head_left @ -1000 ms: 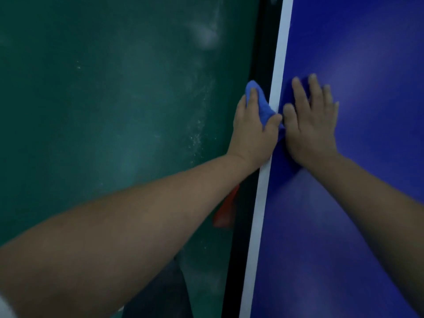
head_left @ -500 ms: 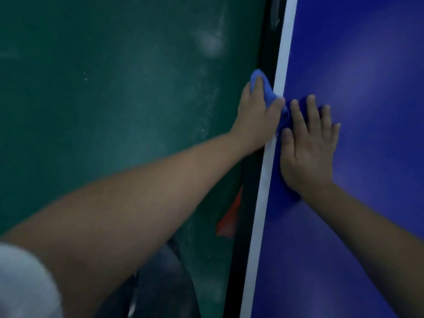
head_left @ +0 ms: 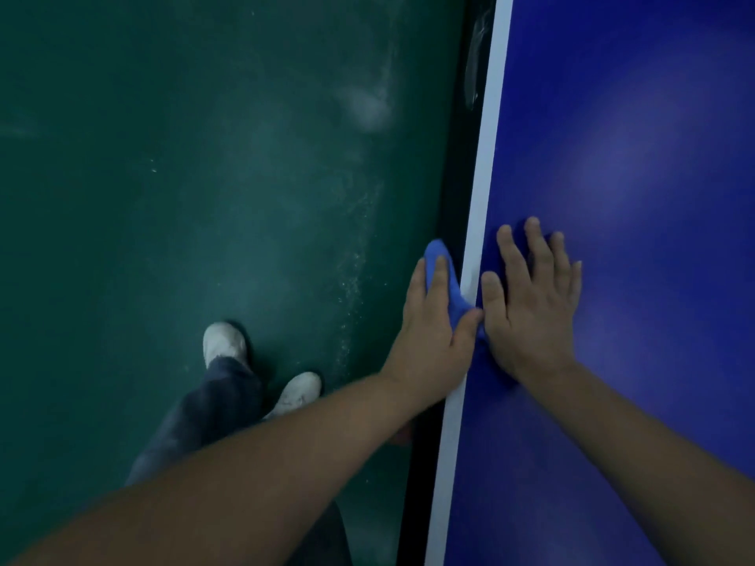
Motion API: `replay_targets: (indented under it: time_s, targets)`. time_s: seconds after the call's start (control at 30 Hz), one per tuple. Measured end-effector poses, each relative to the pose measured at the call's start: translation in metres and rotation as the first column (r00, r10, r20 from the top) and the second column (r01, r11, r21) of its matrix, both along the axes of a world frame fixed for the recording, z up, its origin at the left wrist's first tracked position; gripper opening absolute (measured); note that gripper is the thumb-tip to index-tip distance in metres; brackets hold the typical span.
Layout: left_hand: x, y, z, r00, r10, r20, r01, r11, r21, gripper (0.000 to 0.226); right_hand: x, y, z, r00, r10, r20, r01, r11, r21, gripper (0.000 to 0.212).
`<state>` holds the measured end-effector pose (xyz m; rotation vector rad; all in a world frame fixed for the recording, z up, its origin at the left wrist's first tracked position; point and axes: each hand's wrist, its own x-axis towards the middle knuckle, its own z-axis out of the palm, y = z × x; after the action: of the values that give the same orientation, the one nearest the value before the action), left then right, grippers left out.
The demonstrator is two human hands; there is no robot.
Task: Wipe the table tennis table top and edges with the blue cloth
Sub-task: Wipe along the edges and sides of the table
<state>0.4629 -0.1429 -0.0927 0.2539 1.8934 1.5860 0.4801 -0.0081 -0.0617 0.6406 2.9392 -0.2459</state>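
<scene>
Head view looks down on your two arms at the long side of the table [head_left: 621,165]. Your left grip [head_left: 431,337] is on the side edge, in the middle of the frame. Its fingers lie down over the blue cloth [head_left: 455,298] and its thumb comes over the top, so it is closed on the cloth and holds it against the edge. The cloth is wrapped over the edge by the white line [head_left: 486,157]. A small bit of it peeks out between your two grips.

Your right grip [head_left: 531,320] lies flat on the blue top, just beside the left one. Its fingers are straight and spread, and it holds nothing.

The white line and the dark edge run from the bottom middle up to the top right. The blue top goes on to the right and up. On the left is the green floor [head_left: 196,165] with pale dusty marks. Your white shoes [head_left: 224,345] and dark trouser leg [head_left: 212,406] are at the lower left.
</scene>
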Motion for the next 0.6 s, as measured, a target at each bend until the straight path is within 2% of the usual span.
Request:
replay_targets:
  time_s: [0.17, 0.3, 0.43, 0.5, 0.6]
  targets:
    - [-0.113, 0.054, 0.006, 0.997, 0.075, -0.021, -0.076, 0.996, -0.043, 0.072, -0.033, 0.017, 0.011, 0.981, -0.046, -0.187, 0.036, 0.998, -0.056, 0.042]
    - [-0.118, 0.065, 0.009, 0.989, 0.150, -0.001, -0.150, 0.987, -0.058, 0.071, -0.099, 0.048, 0.014, 0.993, -0.037, -0.114, 0.032, 0.999, -0.039, 0.047]
    - [-0.069, 0.037, 0.001, 0.997, 0.065, 0.049, -0.066, 0.998, 0.014, 0.073, -0.187, 0.086, 0.009, 0.995, -0.102, -0.013, 0.102, 0.995, -0.014, 0.056]
    - [-0.070, 0.033, -0.004, 0.998, 0.007, 0.066, -0.008, 1.000, 0.017, 0.074, -0.210, 0.090, 0.001, 0.988, -0.152, 0.026, 0.151, 0.988, 0.013, 0.058]
    - [-0.101, 0.046, -0.001, 0.999, -0.013, 0.051, 0.011, 0.999, 0.040, 0.074, -0.212, 0.086, -0.006, 0.984, -0.180, -0.015, 0.180, 0.983, 0.020, 0.061]
